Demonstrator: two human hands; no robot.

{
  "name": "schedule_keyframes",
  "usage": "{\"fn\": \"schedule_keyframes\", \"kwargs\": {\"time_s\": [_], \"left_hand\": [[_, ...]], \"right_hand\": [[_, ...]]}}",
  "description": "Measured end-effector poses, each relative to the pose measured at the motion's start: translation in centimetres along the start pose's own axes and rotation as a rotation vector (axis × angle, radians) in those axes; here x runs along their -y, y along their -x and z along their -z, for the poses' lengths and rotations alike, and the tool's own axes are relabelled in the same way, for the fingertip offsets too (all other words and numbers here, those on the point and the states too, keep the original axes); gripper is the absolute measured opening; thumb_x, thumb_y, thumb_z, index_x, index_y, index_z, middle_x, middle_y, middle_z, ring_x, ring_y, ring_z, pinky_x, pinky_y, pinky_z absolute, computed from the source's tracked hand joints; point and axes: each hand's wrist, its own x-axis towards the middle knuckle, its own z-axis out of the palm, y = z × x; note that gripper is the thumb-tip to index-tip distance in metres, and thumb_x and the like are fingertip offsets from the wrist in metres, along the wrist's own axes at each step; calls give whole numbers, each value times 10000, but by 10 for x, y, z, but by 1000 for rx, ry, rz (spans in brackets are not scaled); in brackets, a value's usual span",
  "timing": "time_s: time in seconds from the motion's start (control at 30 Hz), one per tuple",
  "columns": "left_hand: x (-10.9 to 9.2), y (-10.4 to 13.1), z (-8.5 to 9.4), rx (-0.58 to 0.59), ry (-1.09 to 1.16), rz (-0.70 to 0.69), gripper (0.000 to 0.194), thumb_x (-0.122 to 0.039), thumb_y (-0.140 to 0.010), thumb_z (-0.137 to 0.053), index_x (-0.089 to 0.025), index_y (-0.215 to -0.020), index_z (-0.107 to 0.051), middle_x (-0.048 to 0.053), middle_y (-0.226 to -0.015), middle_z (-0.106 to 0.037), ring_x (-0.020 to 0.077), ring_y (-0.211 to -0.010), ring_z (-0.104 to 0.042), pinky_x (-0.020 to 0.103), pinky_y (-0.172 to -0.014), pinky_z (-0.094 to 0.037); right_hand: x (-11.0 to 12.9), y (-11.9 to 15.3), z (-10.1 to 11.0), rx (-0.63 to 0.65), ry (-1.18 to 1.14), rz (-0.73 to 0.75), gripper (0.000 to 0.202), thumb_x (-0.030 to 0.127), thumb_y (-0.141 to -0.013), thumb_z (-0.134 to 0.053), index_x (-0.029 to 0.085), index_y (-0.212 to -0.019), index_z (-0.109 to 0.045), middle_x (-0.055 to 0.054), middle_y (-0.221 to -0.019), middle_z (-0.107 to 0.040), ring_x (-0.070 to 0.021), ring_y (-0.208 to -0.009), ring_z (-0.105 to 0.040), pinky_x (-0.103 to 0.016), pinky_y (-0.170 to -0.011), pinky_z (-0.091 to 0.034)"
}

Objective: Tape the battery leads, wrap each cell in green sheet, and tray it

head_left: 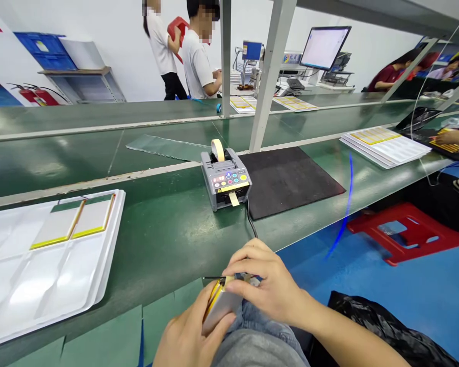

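Low in front of my body, my left hand (193, 329) is closed around a flat silver battery pack (224, 308) with yellow edges. My right hand (265, 280) pinches its upper end, where a small piece of cream tape (229, 280) shows under the fingertips. A thin dark wire sticks out from that end to the left. Beyond my hands on the bench stands a grey tape dispenser (226, 178), with a strip of cream tape poking out of its front. Two similar flat packs (94, 216) lie in a white tray (110, 255) at the left.
A black mat (290, 178) lies right of the dispenser. Farther right are stacked white trays (390, 153) and another person's hand (455, 140). A metal post (270, 76) rises behind the dispenser. A red stool (409, 229) stands on the blue floor. Other people are in the background.
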Motion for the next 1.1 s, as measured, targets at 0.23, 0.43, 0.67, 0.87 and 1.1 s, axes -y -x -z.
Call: {"fn": "schedule_keyframes", "kwargs": {"time_s": [0.23, 0.43, 0.67, 0.87, 1.1], "left_hand": [[5, -5, 4, 87, -193, -167, 329, -428, -871, -526, -270, -1155, -476, -13, -883, -750, 205, -708, -716, 242, -608, -487], [8, -3, 5, 197, -120, -88, 561, -427, -879, -507, -342, -1378, -266, -51, -988, -736, 176, -780, -711, 210, -654, -495], [8, -2, 7, 109, -144, -219, 595, -364, -875, -546, -412, -1369, -218, -102, -941, -734, 129, -721, -710, 165, -605, -495], [5, -2, 9, 65, -156, -346, 427, -329, -887, -527, -314, -1276, -352, -35, -1060, -715, 138, -782, -714, 163, -588, -518], [10, -3, 9, 47, -162, -375, 404, -327, -904, -508, -300, -1280, -363, -22, -1035, -717, 150, -761, -714, 188, -593, -523]], "right_hand": [[-6, 0, 0, 101, -202, -184, 62, 246, -765, -712, 207, -723, -688, 9, -712, -629, -134, -745, -549, -267, -676, -439], [-7, 2, 1, 150, -220, -106, 48, 198, -764, -705, 202, -741, -663, 15, -705, -625, -128, -727, -536, -260, -677, -438], [-3, -2, 15, 206, -129, -104, 60, 184, -777, -690, 197, -752, -636, 22, -772, -619, -116, -766, -515, -254, -727, -427], [-2, 1, 13, 241, -94, -64, 91, 151, -816, -643, 184, -742, -601, 30, -756, -597, -107, -763, -489, -241, -726, -402], [-1, 3, 4, 222, -150, -98, 104, 146, -831, -617, 178, -739, -580, 25, -745, -566, -110, -761, -463, -236, -694, -378]]}}
